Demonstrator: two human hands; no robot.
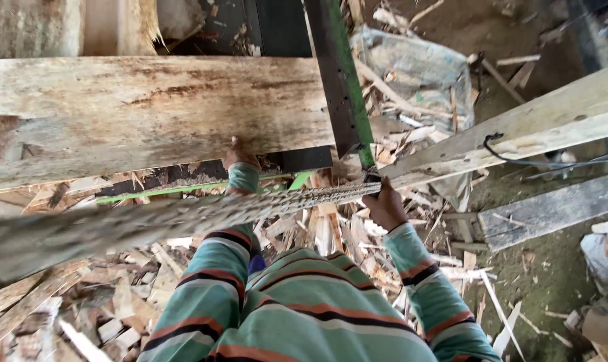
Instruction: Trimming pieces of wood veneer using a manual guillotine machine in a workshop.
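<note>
A wide, pale sawn slab of wood (150,107) lies across the upper left of the head view, stained brown in places. My left hand (240,155) presses against its lower edge, fingers tucked under the wood. A long toothed saw band (183,214) runs from the lower left to the middle. My right hand (385,204) grips it at its right end, below a green and black metal frame bar (344,80). Both arms wear green striped sleeves.
Wood offcuts and splinters (317,234) cover the ground beneath me. A long plank (518,131) slants up to the right with a black cable (518,159) on it. A grey board (552,211) lies on the dirt at right. A plastic sack (418,74) sits behind.
</note>
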